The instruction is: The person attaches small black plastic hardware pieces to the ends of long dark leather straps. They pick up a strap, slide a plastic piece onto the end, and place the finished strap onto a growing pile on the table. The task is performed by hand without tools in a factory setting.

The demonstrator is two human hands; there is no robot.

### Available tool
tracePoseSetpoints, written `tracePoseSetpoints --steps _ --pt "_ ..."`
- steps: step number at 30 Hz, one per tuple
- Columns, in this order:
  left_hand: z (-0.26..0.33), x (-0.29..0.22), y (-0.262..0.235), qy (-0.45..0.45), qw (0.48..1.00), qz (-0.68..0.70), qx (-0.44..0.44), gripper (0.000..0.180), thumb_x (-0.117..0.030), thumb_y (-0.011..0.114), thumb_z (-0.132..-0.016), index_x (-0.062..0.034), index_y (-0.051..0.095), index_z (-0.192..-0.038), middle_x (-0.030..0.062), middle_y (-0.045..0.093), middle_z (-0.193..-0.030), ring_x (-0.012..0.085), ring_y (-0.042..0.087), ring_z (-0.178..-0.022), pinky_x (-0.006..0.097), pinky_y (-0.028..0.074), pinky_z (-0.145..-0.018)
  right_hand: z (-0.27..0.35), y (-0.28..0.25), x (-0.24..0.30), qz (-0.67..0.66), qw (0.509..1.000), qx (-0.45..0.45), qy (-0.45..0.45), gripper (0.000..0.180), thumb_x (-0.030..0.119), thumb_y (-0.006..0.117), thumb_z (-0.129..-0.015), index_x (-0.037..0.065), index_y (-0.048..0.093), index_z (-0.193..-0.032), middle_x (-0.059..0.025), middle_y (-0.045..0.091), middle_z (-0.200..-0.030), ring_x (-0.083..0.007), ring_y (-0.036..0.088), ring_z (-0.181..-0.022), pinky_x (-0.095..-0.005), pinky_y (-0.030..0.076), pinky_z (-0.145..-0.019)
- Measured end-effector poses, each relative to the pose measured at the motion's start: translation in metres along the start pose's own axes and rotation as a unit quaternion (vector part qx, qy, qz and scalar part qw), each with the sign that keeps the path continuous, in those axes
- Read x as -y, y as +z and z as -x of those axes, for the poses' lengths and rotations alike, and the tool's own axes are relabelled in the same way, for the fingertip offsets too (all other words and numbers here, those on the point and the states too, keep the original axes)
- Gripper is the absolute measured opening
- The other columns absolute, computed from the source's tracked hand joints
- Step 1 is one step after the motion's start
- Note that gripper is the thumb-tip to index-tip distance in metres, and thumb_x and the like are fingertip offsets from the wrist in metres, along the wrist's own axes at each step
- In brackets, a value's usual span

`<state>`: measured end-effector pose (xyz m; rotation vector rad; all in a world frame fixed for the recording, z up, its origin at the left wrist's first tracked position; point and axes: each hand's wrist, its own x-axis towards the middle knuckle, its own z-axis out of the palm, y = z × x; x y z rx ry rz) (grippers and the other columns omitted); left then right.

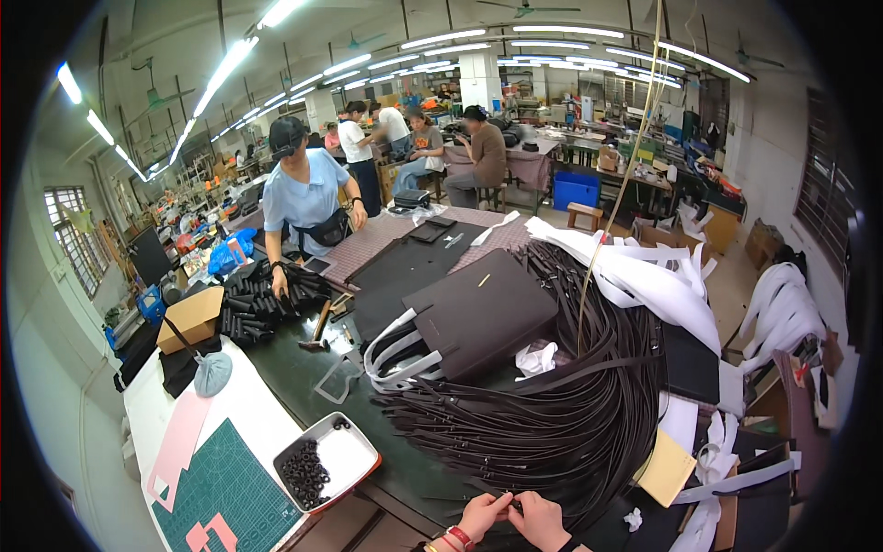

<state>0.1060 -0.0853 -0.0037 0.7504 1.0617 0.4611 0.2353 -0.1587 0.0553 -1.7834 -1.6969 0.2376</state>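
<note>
My left hand (482,517) and my right hand (541,523) meet at the near edge of the table, fingertips pinched together. Between them is a small dark piece, mostly hidden by the fingers; I cannot tell what it is. Just beyond them spreads a large bundle of long black straps (552,432), its near strands close to my fingers. To the left sits a white tray (354,448) holding many small black rings (303,473). Behind the straps lies a dark handbag (487,308) with its handles wrapped in pale material.
A green cutting mat (225,483) with pink pattern pieces lies at left. A hammer (318,329) rests by a heap of black rolled pieces (267,299). Across the table stands a co-worker in light blue (313,189). White strips (635,276) and yellow paper (666,467) lie right.
</note>
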Motion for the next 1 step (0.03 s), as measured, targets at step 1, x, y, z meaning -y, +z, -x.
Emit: tracePoseSetpoints --steps 1 --pt "0.0004 -0.0001 -0.0002 -0.001 1.000 -0.001 0.000 0.034 -0.030 0.066 -0.093 0.0038 0.060 -0.095 0.0102 0.066 -0.093 0.0159 0.066 -0.084 0.029 0.057 -0.077 0.0002 -0.0002 0.0002 0.000 1.000 0.001 0.000 0.015 0.022 0.064 -0.086 0.010 0.058 -0.093 -0.0126 0.064 -0.085 -0.0334 0.064 -0.072 -0.0428 0.052 -0.061"
